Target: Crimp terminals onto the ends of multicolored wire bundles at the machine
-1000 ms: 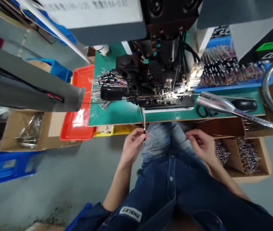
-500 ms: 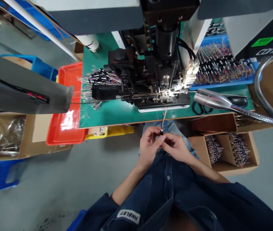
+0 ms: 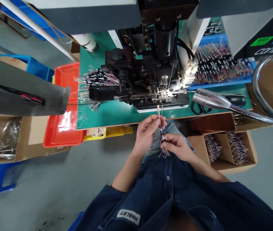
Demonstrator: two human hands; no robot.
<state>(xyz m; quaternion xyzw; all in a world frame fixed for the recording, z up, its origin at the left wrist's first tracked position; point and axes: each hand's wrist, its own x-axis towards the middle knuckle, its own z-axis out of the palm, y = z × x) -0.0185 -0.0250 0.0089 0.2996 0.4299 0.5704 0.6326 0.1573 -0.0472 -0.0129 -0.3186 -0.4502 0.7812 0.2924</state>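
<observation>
Between my hands hangs a short wire harness (image 3: 162,136), a bundle of thin coloured wires with black and white pieces at its middle. My left hand (image 3: 146,132) pinches its upper wires, just below the bench edge. Lower down, my right hand (image 3: 177,146) is closed on the harness near a black piece, and loose wire ends fan out beneath the fingers. The upper wire ends point toward the lit working point of a black crimping machine (image 3: 164,93) on the green bench (image 3: 107,115).
Heaps of similar harnesses lie left of the machine and in a blue tray (image 3: 223,84) at right. Scissors (image 3: 200,108) and a metal gooseneck lamp (image 3: 211,98) sit right of the machine. A red tray (image 3: 63,136) stands left; a cardboard box (image 3: 225,162) with harnesses is below right.
My left hand has moved up to the wires near the bench edge. My right hand has shifted slightly down and right, and more of the harness now shows between them.
</observation>
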